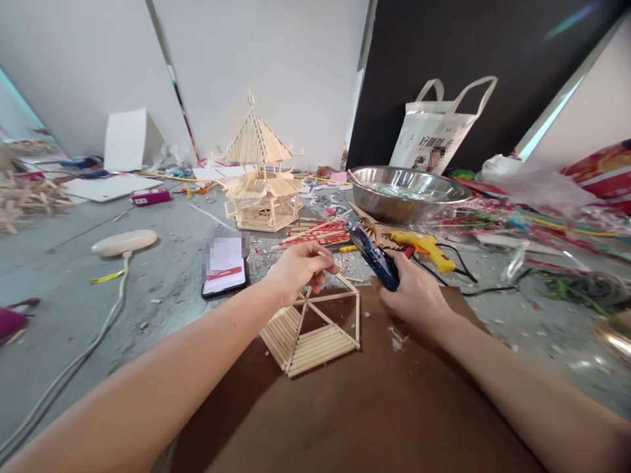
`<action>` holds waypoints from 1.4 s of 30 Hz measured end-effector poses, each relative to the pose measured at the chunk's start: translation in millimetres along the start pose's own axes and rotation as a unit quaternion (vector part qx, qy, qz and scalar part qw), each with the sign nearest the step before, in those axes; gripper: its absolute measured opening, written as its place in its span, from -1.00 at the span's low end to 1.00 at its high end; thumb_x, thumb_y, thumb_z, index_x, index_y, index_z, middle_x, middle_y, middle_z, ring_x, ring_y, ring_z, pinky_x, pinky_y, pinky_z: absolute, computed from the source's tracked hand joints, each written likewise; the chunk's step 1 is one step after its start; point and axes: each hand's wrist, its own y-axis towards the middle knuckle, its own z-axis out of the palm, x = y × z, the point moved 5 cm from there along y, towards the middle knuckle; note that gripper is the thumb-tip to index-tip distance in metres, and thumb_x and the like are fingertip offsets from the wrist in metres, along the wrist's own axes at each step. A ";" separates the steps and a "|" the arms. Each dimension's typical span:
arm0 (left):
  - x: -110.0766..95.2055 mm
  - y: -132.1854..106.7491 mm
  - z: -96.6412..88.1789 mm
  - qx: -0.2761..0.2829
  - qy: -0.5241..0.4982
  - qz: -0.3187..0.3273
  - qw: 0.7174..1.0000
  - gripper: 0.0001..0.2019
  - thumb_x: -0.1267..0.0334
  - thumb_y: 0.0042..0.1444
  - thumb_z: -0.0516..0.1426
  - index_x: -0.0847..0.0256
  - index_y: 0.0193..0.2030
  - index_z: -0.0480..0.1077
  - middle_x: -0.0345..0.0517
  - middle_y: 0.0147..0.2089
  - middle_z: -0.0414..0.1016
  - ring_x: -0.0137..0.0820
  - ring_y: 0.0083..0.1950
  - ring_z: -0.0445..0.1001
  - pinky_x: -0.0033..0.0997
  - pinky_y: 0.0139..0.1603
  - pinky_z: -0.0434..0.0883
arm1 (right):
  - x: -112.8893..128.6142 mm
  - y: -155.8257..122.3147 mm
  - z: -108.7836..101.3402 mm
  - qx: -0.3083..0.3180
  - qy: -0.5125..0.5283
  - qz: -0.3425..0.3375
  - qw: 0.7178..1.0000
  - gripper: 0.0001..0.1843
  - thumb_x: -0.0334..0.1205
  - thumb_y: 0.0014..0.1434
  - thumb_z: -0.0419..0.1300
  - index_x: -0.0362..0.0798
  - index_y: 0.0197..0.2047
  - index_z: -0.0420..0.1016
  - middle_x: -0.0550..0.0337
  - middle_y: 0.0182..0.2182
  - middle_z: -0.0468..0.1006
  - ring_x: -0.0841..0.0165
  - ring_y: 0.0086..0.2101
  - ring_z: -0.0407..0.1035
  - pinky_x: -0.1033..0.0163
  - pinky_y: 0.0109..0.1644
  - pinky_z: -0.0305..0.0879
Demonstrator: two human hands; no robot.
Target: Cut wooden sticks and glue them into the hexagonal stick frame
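My left hand is closed in a pinch on what looks like a short, thin wooden stick, just above the far side of a stick frame. That frame is a flat polygon of pale round sticks with spokes; two of its sections are filled with sticks laid side by side, and the others are bare outlines. My fingers partly hide its far left corner. To the right of the frame, my right hand grips dark blue pliers by the handles, their head pointing away to the upper left.
Brown paper lies under the frame. Behind stand a stick pagoda and a steel bowl. A yellow glue gun with a black cord is at right, a phone at left. Red-wrapped sticks and scraps litter the floor.
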 end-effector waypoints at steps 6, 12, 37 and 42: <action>3.5 0.1 4.2 0.044 -0.042 -0.019 0.998 -0.93 0.42 -0.09 0.07 0.30 -0.44 0.20 -0.12 -0.46 0.42 -0.62 -0.65 0.25 -0.58 -0.67 0.26 | 6.5 -5.5 -7.7 -0.052 0.222 -0.036 0.973 -0.72 -0.11 -0.05 0.06 -0.05 -0.26 0.20 0.20 -0.47 0.37 0.41 -0.48 0.28 0.30 -0.38 0.21; 10.8 -6.1 18.8 0.070 -0.109 -0.033 0.991 -0.92 0.43 -0.06 0.06 0.30 -0.40 0.20 -0.11 -0.44 0.42 -0.57 -0.57 0.35 -0.51 -0.54 0.34 | 17.9 -10.2 -8.0 -0.043 0.358 -0.052 0.931 -0.83 -0.19 -0.04 0.08 -0.06 -0.35 0.23 0.22 -0.47 0.35 0.46 -0.47 0.25 0.32 -0.35 0.22; -3.8 -20.2 16.6 0.329 0.535 0.036 0.777 -0.77 0.18 -0.20 0.09 0.27 -0.43 0.44 -0.18 -0.53 0.42 -0.53 -0.52 0.30 -0.59 -0.54 0.15 | 28.2 -9.9 -5.5 0.097 0.275 -0.106 0.951 -0.69 -0.23 -0.06 0.06 -0.05 -0.18 0.21 0.19 -0.40 0.40 0.41 -0.44 0.29 0.30 -0.35 0.22; 1.1 -19.3 13.6 0.350 0.561 0.031 0.749 -0.81 0.23 -0.21 0.09 0.26 -0.44 0.44 -0.17 -0.50 0.45 -0.53 -0.51 0.32 -0.61 -0.56 0.15 | 23.0 -8.1 -1.5 0.071 0.188 -0.136 0.970 -0.60 -0.27 -0.08 0.05 -0.03 -0.10 0.17 0.14 -0.29 0.40 0.32 -0.32 0.31 0.24 -0.27 0.22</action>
